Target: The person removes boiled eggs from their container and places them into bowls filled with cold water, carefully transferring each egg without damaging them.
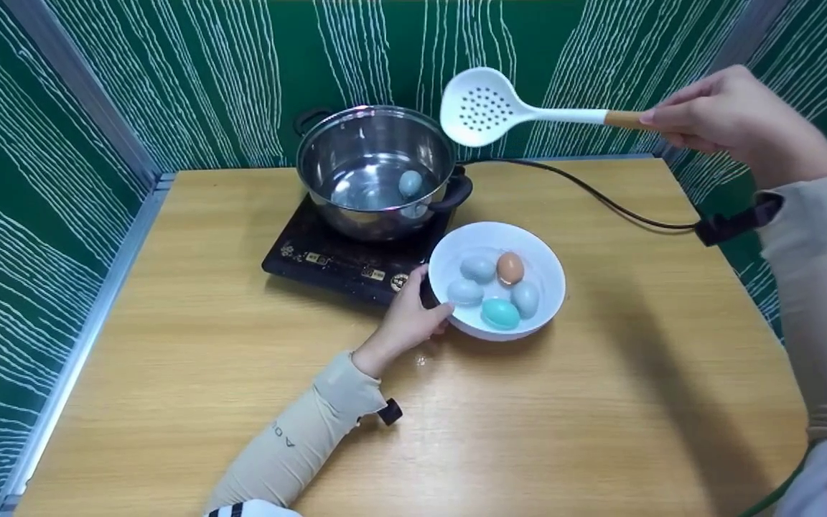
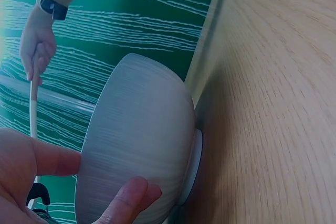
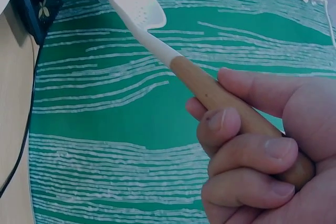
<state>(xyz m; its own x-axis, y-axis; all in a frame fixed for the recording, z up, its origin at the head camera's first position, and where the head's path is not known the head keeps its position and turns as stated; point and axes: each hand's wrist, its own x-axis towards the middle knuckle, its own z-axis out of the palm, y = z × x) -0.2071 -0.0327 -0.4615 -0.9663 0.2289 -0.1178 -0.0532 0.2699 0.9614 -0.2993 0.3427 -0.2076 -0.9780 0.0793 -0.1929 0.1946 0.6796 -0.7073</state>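
In the head view my right hand [image 1: 726, 118] grips the wooden handle of a white slotted skimmer [image 1: 485, 108], raised beside the pot. Its fingers curl round the handle [image 3: 226, 95] in the right wrist view, and the skimmer's bowl carries nothing. My left hand [image 1: 413, 316] holds the left side of a white bowl [image 1: 553, 287], thumb at the rim and fingers along the outer wall. Several eggs lie in that bowl: pale blue ones [image 1: 478, 268], a brown egg [image 1: 510, 268] and a turquoise egg [image 1: 500, 314]. One pale blue egg [image 1: 410, 183] sits inside the steel pot [image 1: 356, 215].
The pot stands on a black induction cooker [image 1: 334, 262], whose cable [image 1: 600, 197] runs right along the table's back. The bowl stands close to the cooker's right front corner on the wooden table [image 1: 191, 345]. Green panels with white streaks [image 1: 191, 79] enclose the back and sides.
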